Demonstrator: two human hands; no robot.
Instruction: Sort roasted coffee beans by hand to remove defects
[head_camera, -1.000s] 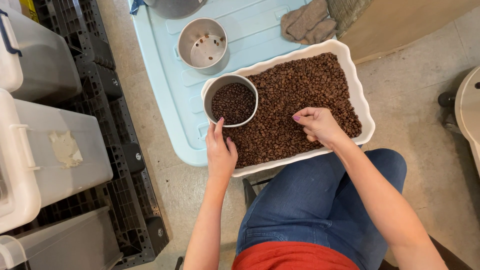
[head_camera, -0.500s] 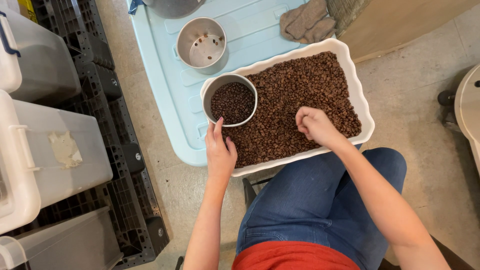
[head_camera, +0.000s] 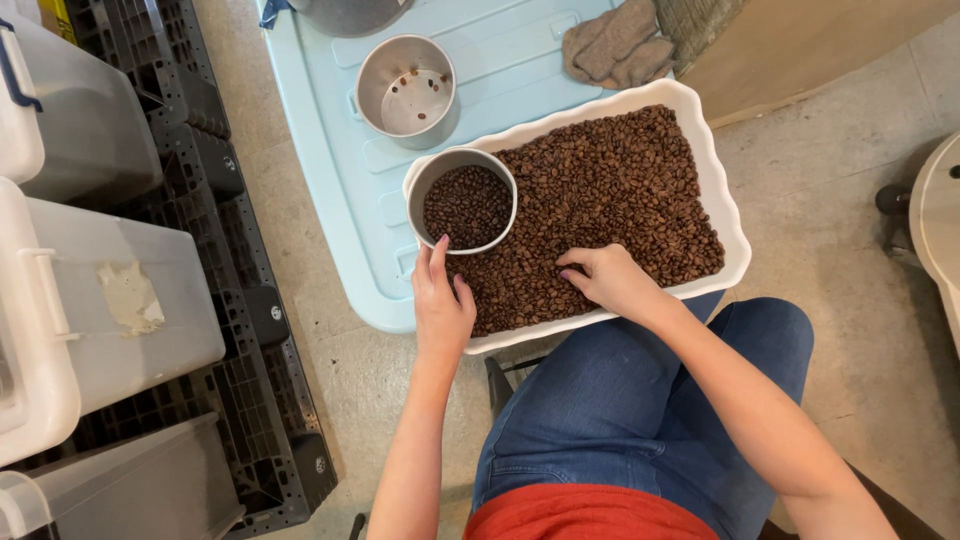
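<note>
A white rectangular tray (head_camera: 728, 215) full of dark roasted coffee beans (head_camera: 610, 190) rests partly on a pale blue lid and over my knee. A grey cup (head_camera: 461, 203) holding beans stands in the tray's left corner. My left hand (head_camera: 440, 305) rests at the tray's near left edge, its fingers up against the cup's side. My right hand (head_camera: 605, 278) lies palm down on the beans near the tray's front edge, fingers spread low into them.
A metal cup (head_camera: 405, 88) with a few beans stands on the blue lid (head_camera: 330, 150). A grey cloth (head_camera: 615, 42) lies at the back. Clear plastic bins (head_camera: 100, 300) sit on a black pallet (head_camera: 250, 330) at left. My jeans-clad legs are below the tray.
My right hand has moved from the middle of the beans down and left toward the tray's front edge, going from curled to flattened. The left hand and grey cup stayed still.
</note>
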